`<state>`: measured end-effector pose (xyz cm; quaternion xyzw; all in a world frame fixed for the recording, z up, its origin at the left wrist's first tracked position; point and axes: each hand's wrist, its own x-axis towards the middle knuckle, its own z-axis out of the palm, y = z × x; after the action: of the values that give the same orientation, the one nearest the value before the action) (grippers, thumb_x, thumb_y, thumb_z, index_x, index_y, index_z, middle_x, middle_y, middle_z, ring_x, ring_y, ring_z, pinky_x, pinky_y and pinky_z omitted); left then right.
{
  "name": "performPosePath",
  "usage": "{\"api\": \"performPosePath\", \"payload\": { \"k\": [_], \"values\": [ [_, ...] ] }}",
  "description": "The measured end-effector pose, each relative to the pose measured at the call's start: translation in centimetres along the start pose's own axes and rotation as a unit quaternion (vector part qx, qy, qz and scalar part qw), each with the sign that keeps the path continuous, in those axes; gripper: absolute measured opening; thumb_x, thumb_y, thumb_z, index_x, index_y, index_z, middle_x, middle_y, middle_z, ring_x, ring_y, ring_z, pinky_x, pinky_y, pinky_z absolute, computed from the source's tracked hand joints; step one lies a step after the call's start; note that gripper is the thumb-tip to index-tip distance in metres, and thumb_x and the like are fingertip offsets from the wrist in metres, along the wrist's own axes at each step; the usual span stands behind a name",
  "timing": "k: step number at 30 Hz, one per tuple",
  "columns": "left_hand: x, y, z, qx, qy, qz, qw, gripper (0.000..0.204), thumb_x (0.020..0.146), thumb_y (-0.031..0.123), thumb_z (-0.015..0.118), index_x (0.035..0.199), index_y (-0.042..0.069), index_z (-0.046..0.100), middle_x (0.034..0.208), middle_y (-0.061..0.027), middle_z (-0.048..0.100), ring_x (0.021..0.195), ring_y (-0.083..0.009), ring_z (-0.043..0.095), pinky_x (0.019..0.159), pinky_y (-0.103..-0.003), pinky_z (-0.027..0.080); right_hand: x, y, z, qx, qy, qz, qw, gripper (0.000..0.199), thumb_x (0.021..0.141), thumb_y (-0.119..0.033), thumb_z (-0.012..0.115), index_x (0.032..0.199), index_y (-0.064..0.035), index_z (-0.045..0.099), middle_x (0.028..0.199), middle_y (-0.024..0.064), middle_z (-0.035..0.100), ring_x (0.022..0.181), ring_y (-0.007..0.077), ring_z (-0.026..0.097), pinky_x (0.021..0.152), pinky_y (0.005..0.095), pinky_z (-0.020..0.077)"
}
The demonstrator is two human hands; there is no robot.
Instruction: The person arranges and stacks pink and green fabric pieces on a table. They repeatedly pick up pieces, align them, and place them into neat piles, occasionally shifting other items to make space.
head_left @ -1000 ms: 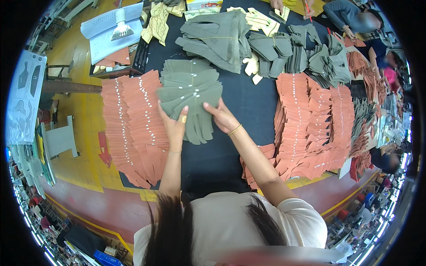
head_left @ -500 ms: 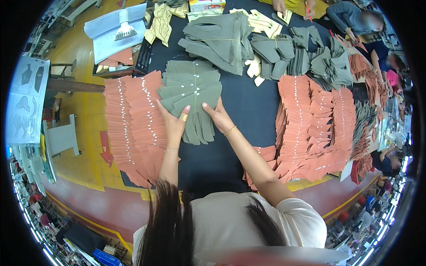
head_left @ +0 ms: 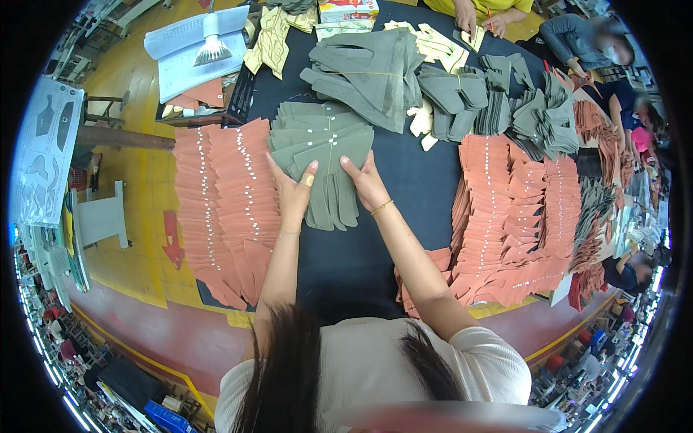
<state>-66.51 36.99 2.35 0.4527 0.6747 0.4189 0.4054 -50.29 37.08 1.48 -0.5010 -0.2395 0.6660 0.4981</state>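
A fanned bundle of grey-green cut pieces [head_left: 325, 144], flat like fabric or leather, lies on the dark table in front of me. Small white tags dot its layers, and a thin tie seems to run down its middle. My left hand [head_left: 294, 196] grips the bundle's near left side, thumb on top and fingers partly hidden beneath. On the near right side my right hand [head_left: 370, 187] holds it likewise, thumb resting on the top pieces. Just left of my left hand spread overlapping rows of orange-red cut pieces [head_left: 229, 195], also tagged in white.
More orange-red pieces [head_left: 487, 216] lie in rows at the right. Beyond the bundle sit a large tied grey-green stack [head_left: 364, 68], smaller stacks [head_left: 451, 90] and cream patterns [head_left: 440, 47]. A lamp [head_left: 211, 47] hangs over papers at far left. Across the table, another person's hands [head_left: 480, 25] work.
My hands have pushed the bundle slightly away and to the right, still gripping both sides. The view has shifted a little. The hands across the table have come closer together.
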Motion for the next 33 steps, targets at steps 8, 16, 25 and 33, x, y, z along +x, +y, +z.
{"api": "performPosePath", "payload": {
  "k": [8,16,25,33],
  "values": [
    [-2.7,2.3,-1.2,0.174,0.014,0.121,0.977,0.104,0.084,0.025,0.074,0.152,-0.004,0.002,0.156,-0.0327,0.005,0.146,-0.0456,0.011,0.117,-0.048,0.018,-1.8,0.7,-1.0,-0.098,0.010,-0.025,0.995,0.068,0.093,-0.018,0.065,0.146,-0.0022,0.026,0.141,0.0159,0.044,0.131,0.0235,0.042,0.108,0.0347,0.0366],
    [-2.9,1.4,-0.4,0.359,-0.017,0.282,0.889,0.073,0.094,0.035,0.061,0.152,0.006,0.027,0.158,-0.0276,0.009,0.146,-0.0457,0.009,0.116,-0.059,0.015,-2.5,2.3,-0.8,-0.030,-0.012,-0.051,0.998,0.064,0.096,-0.007,0.059,0.149,-0.0052,0.024,0.145,0.0132,0.041,0.133,0.0223,0.040,0.110,0.0351,0.0347],
    [-2.1,-3.9,1.1,0.412,-0.030,0.317,0.854,0.069,0.095,0.049,0.053,0.150,0.011,0.034,0.158,-0.0260,0.012,0.145,-0.0479,0.011,0.114,-0.064,0.016,-1.2,-3.9,-4.3,-0.189,0.216,-0.263,0.921,0.034,0.088,-0.011,0.068,0.118,-0.0022,0.053,0.108,0.0108,0.057,0.090,0.0151,0.058,0.082,0.0297,0.0505],
    [-2.0,1.9,1.5,0.318,-0.035,0.340,0.884,0.078,0.091,0.037,0.064,0.152,0.006,0.026,0.158,-0.0268,0.010,0.145,-0.0489,0.009,0.114,-0.063,0.013,6.5,-13.2,-4.2,-0.415,0.258,-0.247,0.837,0.063,0.082,-0.046,0.073,0.121,0.0022,0.061,0.121,0.0217,0.057,0.106,0.0324,0.058,0.096,0.0378,0.0456]
  ]
}}
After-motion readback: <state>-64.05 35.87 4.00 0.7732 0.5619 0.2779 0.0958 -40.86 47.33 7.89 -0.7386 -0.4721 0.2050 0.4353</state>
